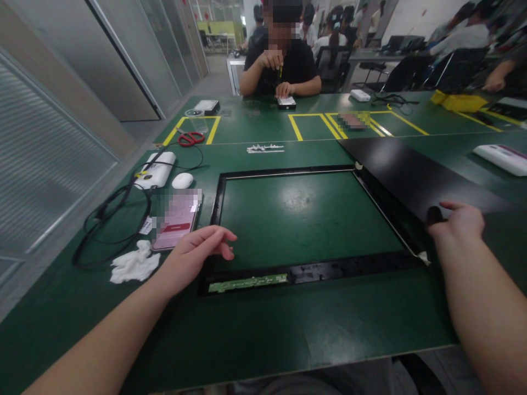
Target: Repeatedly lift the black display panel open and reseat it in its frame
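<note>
A thin black rectangular frame (217,197) lies flat on the green table, with a green circuit strip (247,283) along its near edge. My left hand (197,253) hovers over the frame's near left corner, fingers loosely stretched, holding nothing. My right hand (457,219) grips the near edge of a large black panel (411,170) that lies to the right of the frame, thumb on top.
Left of the frame lie a pink phone (178,219), a white crumpled cloth (134,263), a white mouse (182,180), a white device (155,170) with black cables and red scissors (190,138). A person in black sits across the table (280,60). A white box (502,158) is at right.
</note>
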`<state>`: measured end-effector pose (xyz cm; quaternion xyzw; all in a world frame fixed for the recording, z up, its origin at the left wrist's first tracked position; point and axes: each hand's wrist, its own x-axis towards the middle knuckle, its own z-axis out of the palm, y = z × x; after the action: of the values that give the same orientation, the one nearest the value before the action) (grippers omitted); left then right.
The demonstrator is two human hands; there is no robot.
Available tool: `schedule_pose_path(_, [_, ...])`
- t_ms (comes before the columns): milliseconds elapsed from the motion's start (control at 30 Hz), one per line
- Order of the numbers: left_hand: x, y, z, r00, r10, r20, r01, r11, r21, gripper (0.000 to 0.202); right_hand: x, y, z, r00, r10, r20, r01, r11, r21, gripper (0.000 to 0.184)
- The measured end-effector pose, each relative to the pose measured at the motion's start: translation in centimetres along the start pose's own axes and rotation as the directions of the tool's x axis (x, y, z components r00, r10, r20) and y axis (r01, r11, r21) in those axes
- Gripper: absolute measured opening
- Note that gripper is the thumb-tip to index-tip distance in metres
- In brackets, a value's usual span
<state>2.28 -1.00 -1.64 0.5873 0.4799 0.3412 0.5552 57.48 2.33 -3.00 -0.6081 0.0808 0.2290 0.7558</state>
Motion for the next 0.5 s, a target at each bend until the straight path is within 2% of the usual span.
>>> schedule_pose_path(167, [-0.1,0.3,0.1,1.0,0.019,0.002,-0.019,0.999,0.028,0.034,-0.7,-0.4,0.3,0.998,0.053,-0.029,-0.053,0.999,-0.009,0.046])
schedule_pose_path(500, [-0.1,0.4,0.3,1.0,0.019,-0.007,-0.018,0.997,0.079,0.036,-1.6,-0.3,0.3,0.997,0.033,0.063,-0.033,0.999,0.005,0.045])
